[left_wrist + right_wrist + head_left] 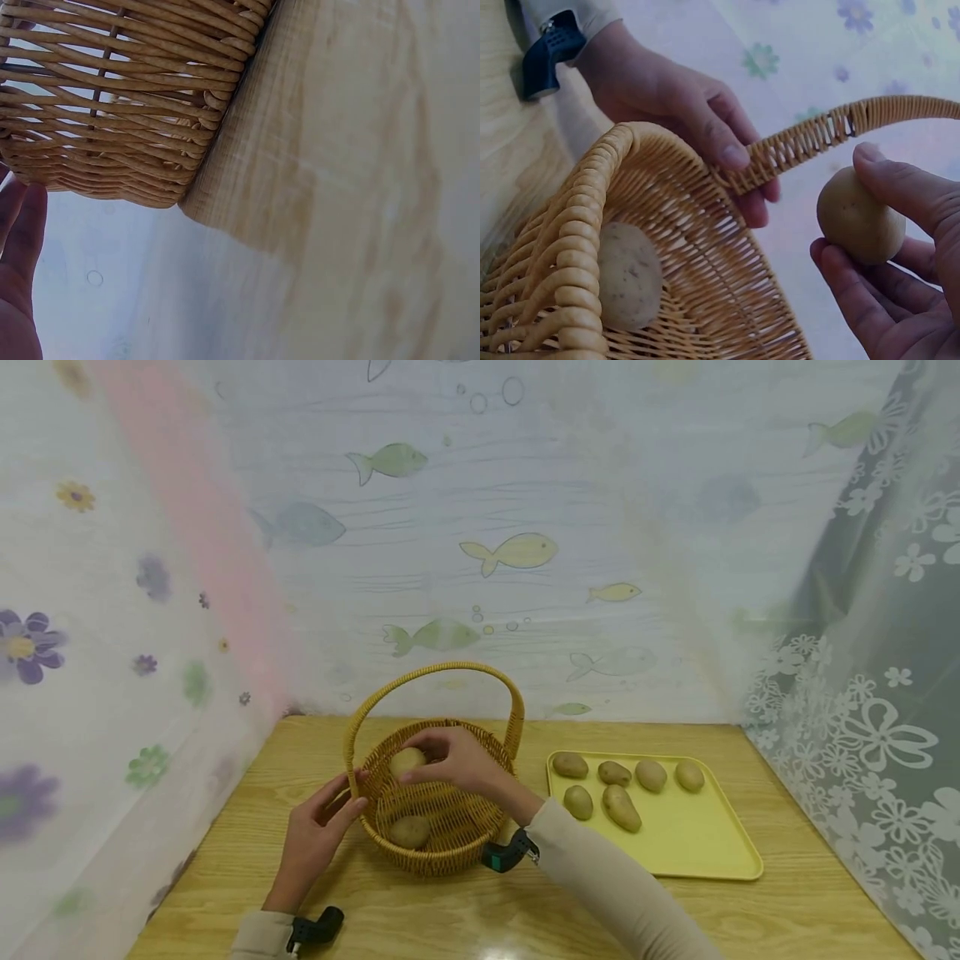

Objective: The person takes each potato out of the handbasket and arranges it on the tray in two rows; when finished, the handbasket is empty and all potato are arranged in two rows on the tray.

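A wicker basket [431, 860] with a tall arched handle stands on the table, and one potato [409, 832] lies in its bottom near the front. My left hand [311, 835] grips the left side of the basket where the handle meets the rim; in the right wrist view its thumb and fingers lie on either side of the handle [791, 154]. Over the basket's opening, my right hand [465, 760] holds a second potato [855, 214] between thumb and fingers. The left wrist view shows the woven wall [135, 90] and a few left fingers [26, 232] against it.
To the right of the basket, a yellow tray [690, 839] holds several potatoes, grouped toward its back and left. Printed curtains [517, 552] hang behind and at both sides of the wooden table [420, 918].
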`<state>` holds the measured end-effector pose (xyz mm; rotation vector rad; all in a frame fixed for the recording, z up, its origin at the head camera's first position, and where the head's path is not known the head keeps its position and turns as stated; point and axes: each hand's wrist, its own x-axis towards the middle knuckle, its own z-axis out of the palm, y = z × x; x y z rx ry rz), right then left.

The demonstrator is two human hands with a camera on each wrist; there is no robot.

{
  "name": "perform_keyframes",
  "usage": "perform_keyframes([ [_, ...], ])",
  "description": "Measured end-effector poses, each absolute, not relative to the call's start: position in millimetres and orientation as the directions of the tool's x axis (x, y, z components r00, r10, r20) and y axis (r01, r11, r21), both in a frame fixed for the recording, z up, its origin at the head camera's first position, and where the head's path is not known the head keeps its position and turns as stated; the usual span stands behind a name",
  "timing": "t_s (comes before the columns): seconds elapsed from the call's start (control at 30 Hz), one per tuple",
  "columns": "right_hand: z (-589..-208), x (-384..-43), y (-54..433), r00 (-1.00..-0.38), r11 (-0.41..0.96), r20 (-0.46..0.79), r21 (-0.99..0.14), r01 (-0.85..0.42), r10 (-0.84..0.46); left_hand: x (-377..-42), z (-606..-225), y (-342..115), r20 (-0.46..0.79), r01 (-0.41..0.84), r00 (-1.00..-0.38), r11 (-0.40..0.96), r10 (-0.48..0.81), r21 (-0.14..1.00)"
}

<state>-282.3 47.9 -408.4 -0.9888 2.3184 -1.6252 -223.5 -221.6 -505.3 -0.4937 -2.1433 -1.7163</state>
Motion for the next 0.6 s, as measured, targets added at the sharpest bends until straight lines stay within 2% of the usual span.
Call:
perform_keyframes([
  [0.23, -405.4, -279.3, 56.4, -0.783, 0.211, 0.253, -0.875, -0.436, -0.569, -223.3, -505.3, -221.3, 0.486, 0.487, -0.872, 0.197, 0.055, 0.851],
  [0.6, -404.9, -277.9, 66.8, -0.811, 0.175, 0.233, -0.909, -0.378, -0.537, -225.8, -506.5, -221.5, 0.531, 0.54, -0.842, 0.166, 0.097, 0.825],
])
